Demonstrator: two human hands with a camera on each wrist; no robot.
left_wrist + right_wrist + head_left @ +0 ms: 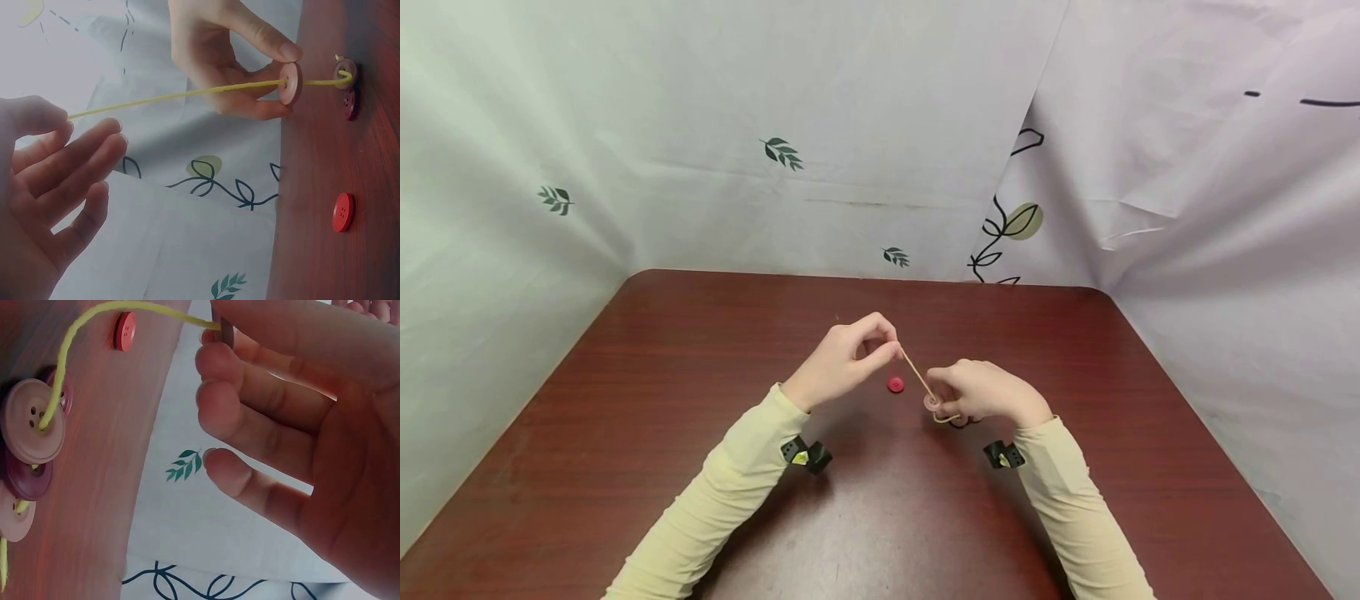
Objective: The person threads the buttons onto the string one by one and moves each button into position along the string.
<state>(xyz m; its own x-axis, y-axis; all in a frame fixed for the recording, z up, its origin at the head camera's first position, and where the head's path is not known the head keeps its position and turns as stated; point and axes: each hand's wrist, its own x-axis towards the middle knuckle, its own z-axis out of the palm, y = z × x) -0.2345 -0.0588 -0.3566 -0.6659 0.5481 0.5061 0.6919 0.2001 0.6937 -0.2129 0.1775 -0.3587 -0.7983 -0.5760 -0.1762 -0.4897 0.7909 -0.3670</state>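
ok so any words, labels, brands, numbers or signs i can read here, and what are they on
None: no text can be read.
Pinched button and red button: no lettering visible.
Wall cloth: printed leaves and dark lines, no words.
Black wrist devices: too small to tell if marked.

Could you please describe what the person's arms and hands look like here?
The left sleeve and right sleeve are long, pale yellow and wrinkled, reaching the wrists. A small black device with a yellow patch sits at each wrist. The left hand and right hand are bare, without gloves.
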